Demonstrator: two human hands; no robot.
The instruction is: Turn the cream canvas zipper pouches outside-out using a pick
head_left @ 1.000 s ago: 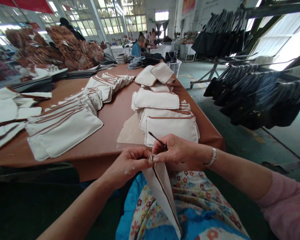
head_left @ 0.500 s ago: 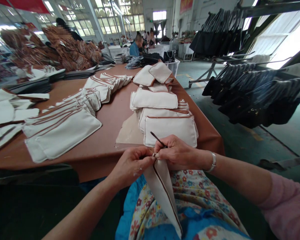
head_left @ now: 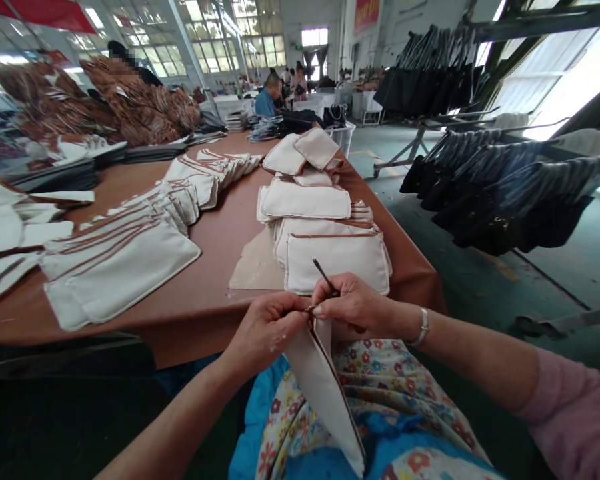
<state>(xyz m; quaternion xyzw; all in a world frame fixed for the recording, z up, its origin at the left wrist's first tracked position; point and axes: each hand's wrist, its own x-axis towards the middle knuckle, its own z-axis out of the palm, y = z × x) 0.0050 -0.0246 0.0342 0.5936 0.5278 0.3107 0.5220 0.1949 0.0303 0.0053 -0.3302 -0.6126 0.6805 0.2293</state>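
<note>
Between my hands hangs a cream pouch-like piece [head_left: 320, 387] with brown edging, its lower end resting over my lap. My left hand [head_left: 267, 330] pinches its top corner between thumb and fingers. Right beside it, my right hand [head_left: 355, 303] is closed around a thin dark stick-like tool [head_left: 323, 271], which points up and left. The thumb and fingertip of that hand also press at the same corner. What lies exactly between the fingertips is too small to make out. Just beyond my hands is a stack of cream pieces [head_left: 337, 263] with brown trim.
A brown-covered table [head_left: 215, 253] carries a fanned row of cream pieces [head_left: 140, 260] and a flat beige board [head_left: 255, 263]. To the right stand racks of hanging black pieces [head_left: 510, 193]. A person in blue [head_left: 266, 100] sits far back.
The view has shifted slightly. The dark tool's tip has moved a little to the right and my fingers have shifted slightly at the corner. Both grips remain.
</note>
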